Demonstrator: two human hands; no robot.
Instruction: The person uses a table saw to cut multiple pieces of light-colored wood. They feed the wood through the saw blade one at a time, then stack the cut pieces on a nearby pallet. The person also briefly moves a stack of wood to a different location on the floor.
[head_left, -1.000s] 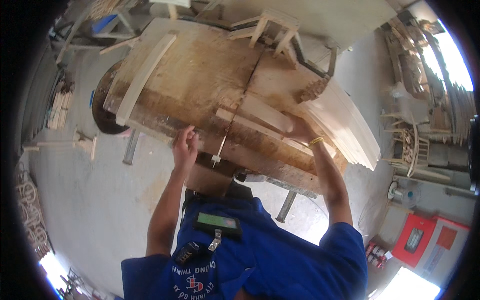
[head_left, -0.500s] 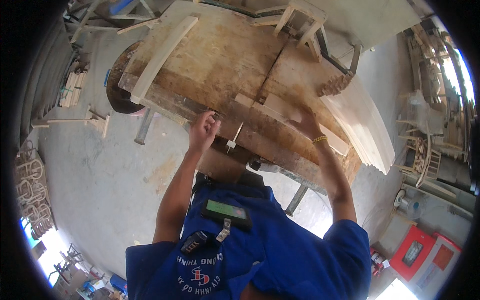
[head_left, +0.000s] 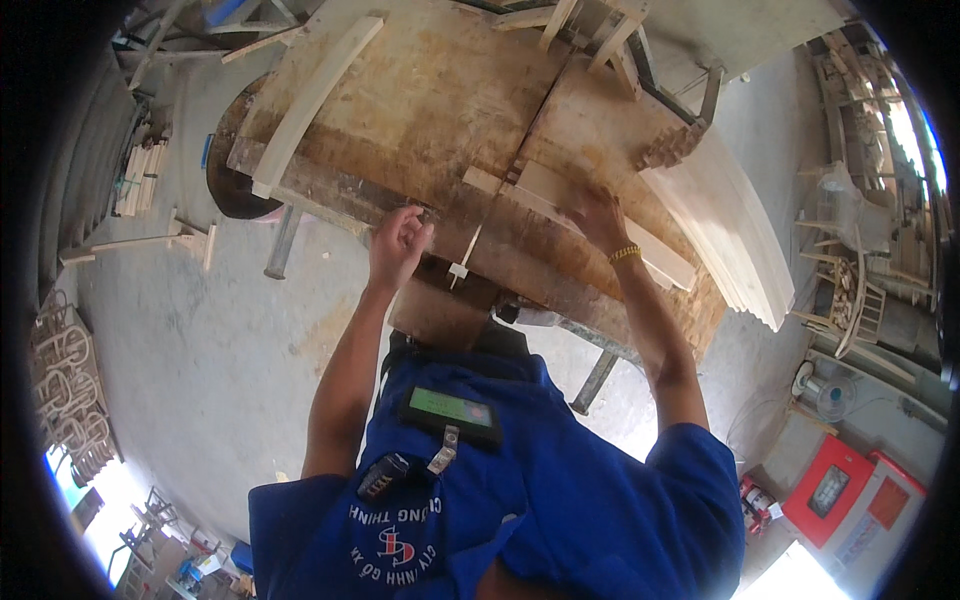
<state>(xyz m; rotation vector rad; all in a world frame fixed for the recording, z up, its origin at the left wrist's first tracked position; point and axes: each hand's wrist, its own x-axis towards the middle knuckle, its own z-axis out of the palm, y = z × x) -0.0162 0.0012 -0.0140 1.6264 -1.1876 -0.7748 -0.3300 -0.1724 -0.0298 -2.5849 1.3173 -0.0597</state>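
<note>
Fingers of the right hand (head_left: 600, 222) reach out over a pale board (head_left: 545, 187), moderately wide and not wrapped round it. Blur hides whether they press down or only rest. Left hand (head_left: 400, 240) is at the near edge of the worktable (head_left: 430, 100), fingers curled narrow; cannot tell if something small is pinched in them.

Pale board lies flat on the worktable, right of its middle, near side. Narrow strip (head_left: 482, 180) runs along the board's near side, left end poking out past it. Probably laid that way so the strip works as a straight edge; that's a guess. Flat lay means the worktable likely carries the weight, so a light open palm would be enough. The curled left hand looks more like it is resting or steadying at the edge than lifting.

Small pale block (head_left: 458, 270) sits at the worktable's near edge, between the hands; its purpose is unclear.

Curved board (head_left: 320, 110) lies alone toward the worktable's left end. Stack of curved boards (head_left: 720, 220) is at its right end, nested with the bends matching, likely to keep it compact and within right-arm reach. Bundle of small wood pieces (head_left: 670, 150) is at the stack's far end. Wooden frame (head_left: 615, 40) stands by the worktable's far edge, apart from both hands.
</note>
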